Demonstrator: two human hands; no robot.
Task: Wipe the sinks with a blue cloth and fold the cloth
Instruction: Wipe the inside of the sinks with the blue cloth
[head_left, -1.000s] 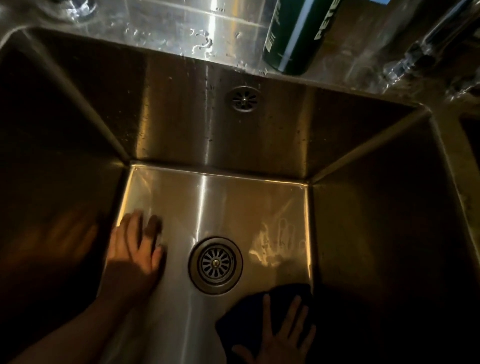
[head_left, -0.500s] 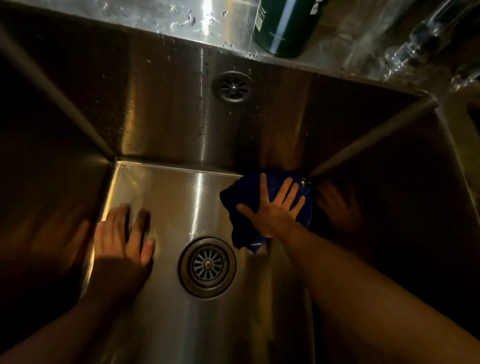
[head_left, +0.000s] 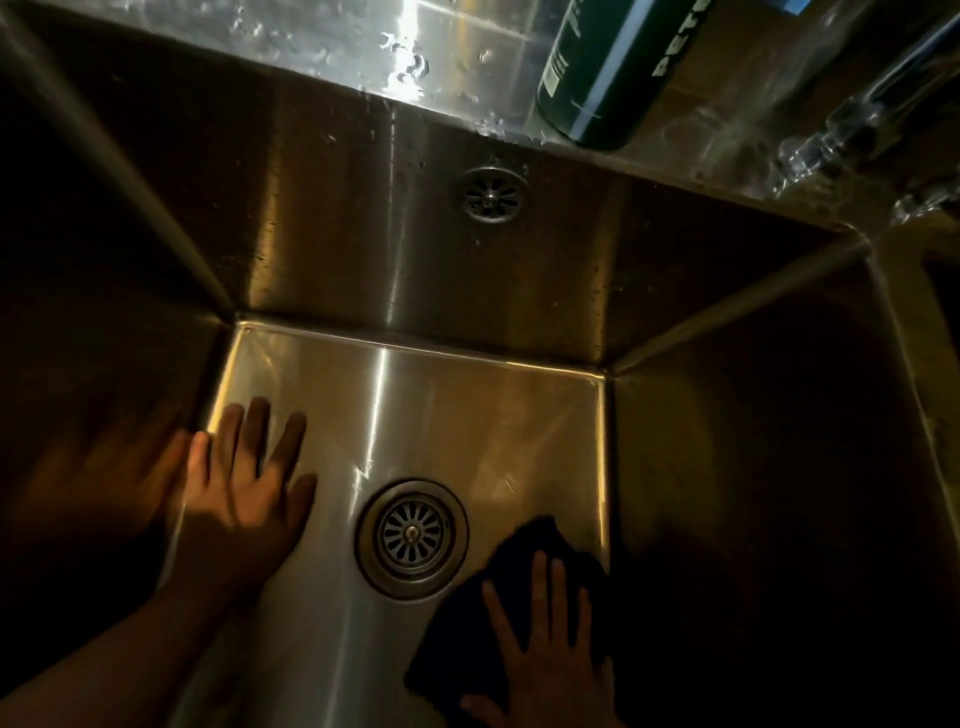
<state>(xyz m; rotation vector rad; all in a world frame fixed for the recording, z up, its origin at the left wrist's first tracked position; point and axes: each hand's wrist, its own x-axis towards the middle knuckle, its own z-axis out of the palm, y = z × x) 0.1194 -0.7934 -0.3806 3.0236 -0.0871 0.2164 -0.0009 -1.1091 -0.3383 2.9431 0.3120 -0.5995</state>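
While the left hand (head_left: 244, 488) lies flat with fingers spread at nine o'clock of the drain (head_left: 412, 539), seemingly as a brace, the right hand (head_left: 545, 660) presses the blue cloth (head_left: 467, 634) open-palmed onto the sink (head_left: 467, 405) floor. The cloth sits at five o'clock of the drain, likely for wiping that near right corner.

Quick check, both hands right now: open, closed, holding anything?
Left hand: open, flat on the sink floor, holding nothing.
Right hand: open, fingers spread, pressing the cloth flat, not gripping it.

Two bare forearms, no sleeves visible.
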